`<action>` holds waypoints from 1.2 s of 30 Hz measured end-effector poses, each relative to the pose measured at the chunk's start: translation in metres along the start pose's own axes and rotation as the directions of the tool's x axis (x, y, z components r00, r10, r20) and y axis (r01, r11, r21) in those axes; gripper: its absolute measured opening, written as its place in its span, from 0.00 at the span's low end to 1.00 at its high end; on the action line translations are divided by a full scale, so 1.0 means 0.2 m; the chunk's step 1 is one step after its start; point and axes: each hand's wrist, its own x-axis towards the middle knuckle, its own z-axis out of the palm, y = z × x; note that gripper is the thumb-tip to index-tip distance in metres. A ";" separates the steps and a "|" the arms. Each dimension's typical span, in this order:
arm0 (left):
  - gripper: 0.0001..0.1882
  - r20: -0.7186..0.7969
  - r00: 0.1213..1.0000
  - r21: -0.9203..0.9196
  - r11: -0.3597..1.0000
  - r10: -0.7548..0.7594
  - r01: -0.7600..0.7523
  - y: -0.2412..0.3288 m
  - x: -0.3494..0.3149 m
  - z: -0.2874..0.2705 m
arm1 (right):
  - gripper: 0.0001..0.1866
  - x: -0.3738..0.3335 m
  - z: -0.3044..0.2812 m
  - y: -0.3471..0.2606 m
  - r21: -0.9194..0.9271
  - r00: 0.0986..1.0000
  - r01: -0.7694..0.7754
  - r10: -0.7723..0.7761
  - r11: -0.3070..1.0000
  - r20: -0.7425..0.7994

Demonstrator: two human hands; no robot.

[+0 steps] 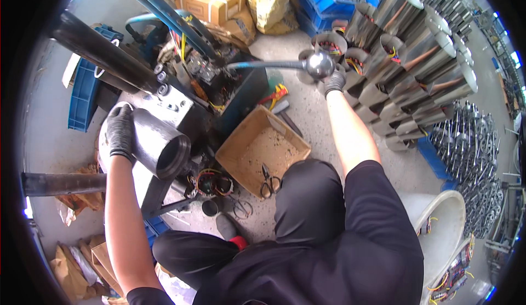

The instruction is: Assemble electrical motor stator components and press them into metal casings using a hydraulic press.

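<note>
My left hand (120, 133), in a dark grey glove, grips the side of a wide metal cylinder (156, 143). The cylinder lies tilted on the bench by a press, its open dark end toward me. Out to the right, my gloved right hand (334, 80) is closed at the shiny ball knob (319, 65) of a long lever (268, 64). The knob hides part of its fingers. That lever runs left to the press, whose dark round column (104, 50) rises at the upper left. Beside the cylinder's back end sits a pale metal block (172, 105).
An open cardboard box (296, 146) with scissors (268, 183) stands between my knees and the press. Rows of metal tubes (402, 58), some with wires inside, fill the right. Rotor shafts (466, 141), a white drum (446, 217) and blue crates (326, 1) stand around.
</note>
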 end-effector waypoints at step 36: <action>0.23 -0.207 0.954 -0.035 0.973 0.218 -0.230 -0.16 0.23 0.36 | 0.14 -0.88 -0.76 -0.52 -0.703 0.681 0.435 0.305 0.562 0.666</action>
